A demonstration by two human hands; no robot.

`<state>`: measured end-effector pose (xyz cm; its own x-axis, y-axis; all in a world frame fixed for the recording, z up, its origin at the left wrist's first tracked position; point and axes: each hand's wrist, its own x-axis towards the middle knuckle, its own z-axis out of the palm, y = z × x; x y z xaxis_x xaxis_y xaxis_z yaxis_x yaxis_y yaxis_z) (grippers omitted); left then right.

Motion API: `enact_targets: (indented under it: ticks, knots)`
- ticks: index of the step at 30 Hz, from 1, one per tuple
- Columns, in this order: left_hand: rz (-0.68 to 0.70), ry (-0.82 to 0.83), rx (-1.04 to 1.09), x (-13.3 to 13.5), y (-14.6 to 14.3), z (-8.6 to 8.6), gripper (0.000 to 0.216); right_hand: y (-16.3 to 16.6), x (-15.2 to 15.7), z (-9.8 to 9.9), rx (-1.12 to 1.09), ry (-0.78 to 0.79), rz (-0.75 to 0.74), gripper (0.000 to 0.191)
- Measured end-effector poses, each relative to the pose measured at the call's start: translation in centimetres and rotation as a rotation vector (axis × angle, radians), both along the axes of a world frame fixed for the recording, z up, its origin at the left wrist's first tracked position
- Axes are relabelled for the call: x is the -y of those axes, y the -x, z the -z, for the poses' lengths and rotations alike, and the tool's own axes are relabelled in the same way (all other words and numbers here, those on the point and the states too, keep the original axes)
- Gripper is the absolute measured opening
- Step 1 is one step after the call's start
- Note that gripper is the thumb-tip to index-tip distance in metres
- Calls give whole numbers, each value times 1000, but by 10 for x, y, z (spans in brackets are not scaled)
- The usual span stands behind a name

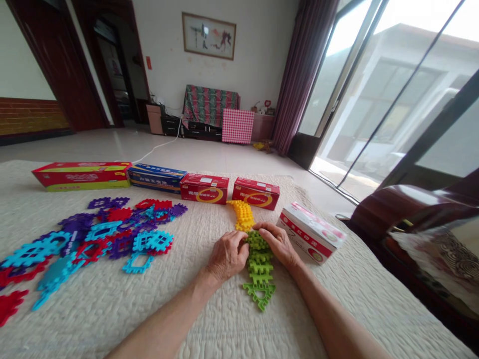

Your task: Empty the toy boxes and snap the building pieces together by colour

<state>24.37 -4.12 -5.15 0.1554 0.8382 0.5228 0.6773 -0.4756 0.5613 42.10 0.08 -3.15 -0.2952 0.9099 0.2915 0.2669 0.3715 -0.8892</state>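
A row of green interlocking plastic building pieces (261,264) lies on the quilted cover, the pieces overlapping each other, with a green triangular piece (260,295) at the near end. My left hand (229,253) has its fingers curled against the left side of the far green pieces. From the right, my right hand (277,243) grips the same far end, its fingers bent over the top. Just beyond my fingertips, a curved row of overlapping yellow interlocking pieces (243,214) reaches toward the boxes.
Purple, red and light blue interlocking pieces (149,241) are heaped at left. Along the far edge stand a long red-green box (88,175), a blue box (157,178) and two red boxes (204,188). A white-red box (311,233) sits beside my right hand; a dark wooden armrest (407,209) is at right.
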Motion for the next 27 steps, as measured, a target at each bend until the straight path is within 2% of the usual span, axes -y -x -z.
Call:
enact_targets:
  ticks: [13,16,20,24,27]
  knots:
    - [-78,0,19,-2,0,1,22,4,0,-2,54,-39,7,32]
    - [-106,39,73,-3,1,1,24,4,1,-3,60,-48,0,34]
    - [-169,74,180,-9,6,2,27,1,3,1,18,-37,78,37]
    - [-278,147,361,-16,12,2,28,3,-15,1,35,-121,174,34]
    - [-338,191,486,-20,17,1,30,18,-44,-10,175,-249,170,26]
